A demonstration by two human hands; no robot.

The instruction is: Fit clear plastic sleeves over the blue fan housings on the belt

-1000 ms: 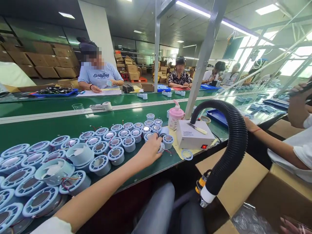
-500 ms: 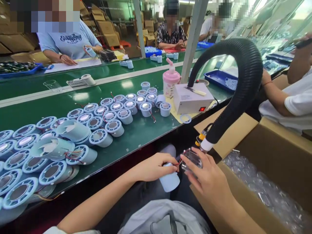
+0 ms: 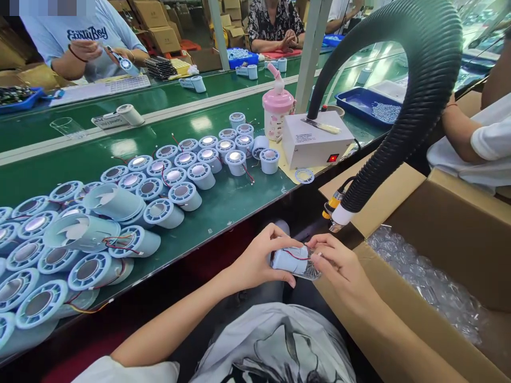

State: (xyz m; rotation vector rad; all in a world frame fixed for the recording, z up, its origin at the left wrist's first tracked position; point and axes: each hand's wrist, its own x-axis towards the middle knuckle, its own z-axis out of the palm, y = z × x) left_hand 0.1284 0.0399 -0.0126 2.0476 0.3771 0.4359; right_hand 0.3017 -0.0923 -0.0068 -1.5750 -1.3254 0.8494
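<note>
Head view: brought cup and cylinder together between both hands

Moved from two separate pieces, apart half a second earlier, to one nested pair. Kept the left grip (image 3: 257,260) clamped around the light-blue cylinder (image 3: 288,261), with digits above and below. Lifted and turned the cylinder to lie nearly on its side, pointing across to the right grip (image 3: 339,263). Set the clear cup (image 3: 312,272) around the cylinder's end, apparently only partway on, just beside the right fingertips. Drew those fingertips in close by the cup and the red wire (image 3: 296,256), running along the cylinder between the two grips. Could not tell the right grip's exact hold, clamped or merely touching. Judged the change as a shift from separate holding to fitting, with some risk of trapping the wire between cup and cylinder.

Left the nozzle (image 3: 335,227) unused, just beyond the right grip and apart from both hands. Saw more clear cups (image 3: 419,276) in the carton (image 3: 459,213) to the right of the right grip, and rows of upright or tilted blue cylinders (image 3: 199,178) on the green worktop (image 3: 235,207), ahead and to the left of the left grip.
</note>
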